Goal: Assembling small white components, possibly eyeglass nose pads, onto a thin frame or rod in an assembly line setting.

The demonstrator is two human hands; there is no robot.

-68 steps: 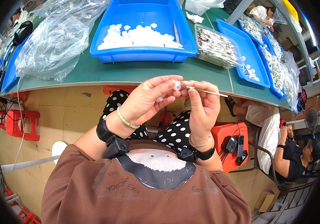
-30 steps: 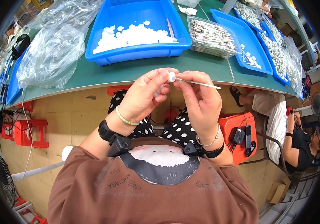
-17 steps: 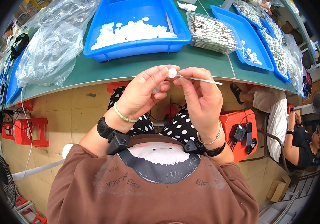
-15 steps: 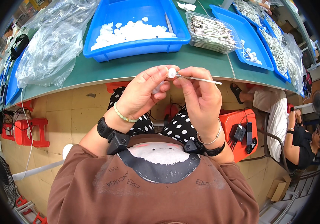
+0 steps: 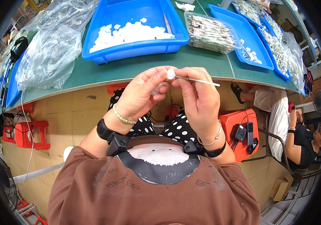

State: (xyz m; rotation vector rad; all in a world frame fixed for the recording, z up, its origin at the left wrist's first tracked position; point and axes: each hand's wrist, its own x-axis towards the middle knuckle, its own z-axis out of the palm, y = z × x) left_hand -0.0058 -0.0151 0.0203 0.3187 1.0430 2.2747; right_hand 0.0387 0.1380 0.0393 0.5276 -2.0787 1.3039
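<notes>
Between the thumb and fingers of my left hand (image 5: 140, 92) is a small white rounded piece (image 5: 171, 74). More white material shows under that hand's lower fingers, too hidden to name. My right hand (image 5: 201, 93) pinches a thin pale stick (image 5: 200, 80), whose near-hand end meets the white piece while its other end points right. Both hands are closed and close together, just in front of the table's edge. A blue bin (image 5: 136, 47) beyond them holds a heap of similar white pieces (image 5: 130, 34) and a pair of tweezers (image 5: 167, 23).
On the green table (image 5: 111, 71), a clear box (image 5: 213, 32) of sticks and a blue tray (image 5: 254, 56) with a few capped sticks stand right. Clear plastic bags (image 5: 50, 56) lie left. A red stool (image 5: 239, 123) carries small devices. Another person (image 5: 303, 144) sits at far right.
My hands and the stick have shifted very slightly left. The white piece and stick stay together, and my grip looks the same.
</notes>
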